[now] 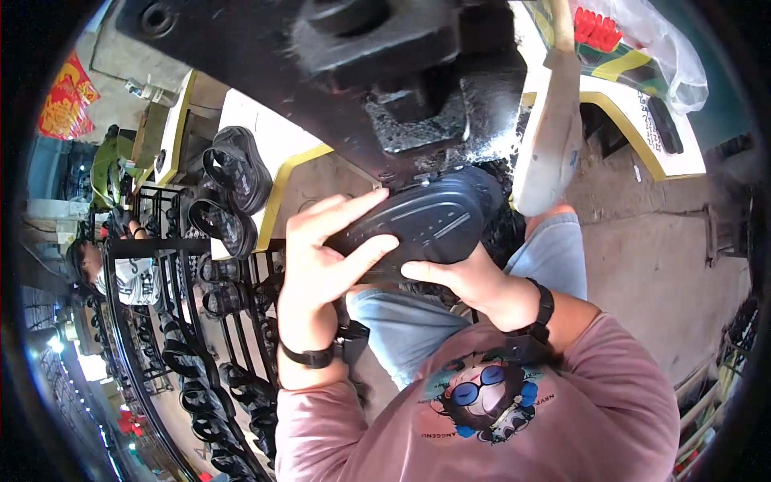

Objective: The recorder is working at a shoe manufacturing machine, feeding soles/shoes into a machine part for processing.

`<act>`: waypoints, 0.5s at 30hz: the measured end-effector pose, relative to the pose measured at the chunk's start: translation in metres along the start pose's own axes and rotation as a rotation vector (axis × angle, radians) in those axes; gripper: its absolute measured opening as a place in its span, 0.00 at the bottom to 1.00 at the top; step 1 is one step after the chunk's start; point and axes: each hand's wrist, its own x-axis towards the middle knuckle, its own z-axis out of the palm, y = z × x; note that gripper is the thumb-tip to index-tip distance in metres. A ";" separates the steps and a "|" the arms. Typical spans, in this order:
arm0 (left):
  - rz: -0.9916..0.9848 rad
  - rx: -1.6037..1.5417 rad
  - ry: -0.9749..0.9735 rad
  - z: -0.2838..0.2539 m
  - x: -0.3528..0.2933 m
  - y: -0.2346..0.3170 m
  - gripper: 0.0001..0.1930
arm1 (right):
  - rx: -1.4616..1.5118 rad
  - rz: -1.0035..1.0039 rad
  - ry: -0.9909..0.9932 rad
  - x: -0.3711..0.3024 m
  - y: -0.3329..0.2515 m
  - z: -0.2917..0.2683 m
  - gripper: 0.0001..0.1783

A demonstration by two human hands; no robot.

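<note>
A black sandal (422, 229) is held sole up against the lower end of a dark machine head (426, 88). My left hand (325, 249) is closed on the sandal's left side, its thumb on the sole and its fingers reaching toward the machine. From the near right, my right hand (474, 285) grips the edge, thumb pressed on the sole and the other fingers hidden underneath. The far side of the sandal meets the machine, where the exact contact is hard to see. Both wrists wear dark bands.
Two black sandals (229, 189) rest on a white, yellow-edged table at the left. Below it stands a black rack (165, 321) of many sandals, with another person (132, 273) beyond. A pale lever-like part (550, 136) hangs right of the machine head. Red pieces (596, 30) lie on the right table.
</note>
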 end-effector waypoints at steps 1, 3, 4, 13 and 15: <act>-0.040 -0.048 0.062 0.007 -0.010 -0.005 0.25 | -0.098 -0.087 0.059 -0.001 -0.001 -0.001 0.28; -0.065 -0.113 0.200 0.030 -0.030 -0.014 0.26 | -0.298 -0.259 0.182 -0.004 -0.005 -0.008 0.30; -0.102 -0.197 0.281 0.046 -0.043 -0.022 0.26 | -0.320 -0.207 0.223 -0.006 -0.008 -0.012 0.31; -0.356 -0.864 0.321 0.105 -0.044 -0.001 0.26 | -0.856 -0.228 0.118 0.018 -0.095 -0.014 0.24; -0.283 -0.894 0.253 0.095 -0.033 0.001 0.26 | -0.996 -0.232 -0.014 0.031 -0.102 -0.011 0.23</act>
